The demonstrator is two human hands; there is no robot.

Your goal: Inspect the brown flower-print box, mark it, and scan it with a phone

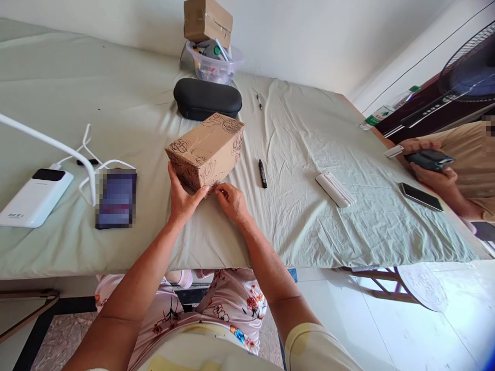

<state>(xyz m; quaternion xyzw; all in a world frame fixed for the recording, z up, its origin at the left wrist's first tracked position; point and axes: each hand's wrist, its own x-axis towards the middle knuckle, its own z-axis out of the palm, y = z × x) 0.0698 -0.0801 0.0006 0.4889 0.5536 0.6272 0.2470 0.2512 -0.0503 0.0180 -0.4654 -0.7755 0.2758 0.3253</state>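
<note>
A cardboard box [211, 149] with dark scribbled drawings on its faces rests on the cloth-covered table, tilted toward me at its near edge. My left hand [183, 198] grips its near left corner, thumb along the bottom front edge and fingers up the left side. At the lower front edge, just right of that thumb, my right hand [231, 202] has its fingers pinched together; what they hold, if anything, is too small to make out. A black marker [263, 173] lies to the right of the box.
Behind the box are a black case [208, 99], a plastic basket [216, 69] and another carton [208, 21]. Left lie a power bank [36, 198] and phone [116, 198]; right, a pen [259, 101], a white object [334, 189], a dark phone [421, 197] and a person's hands [433, 165].
</note>
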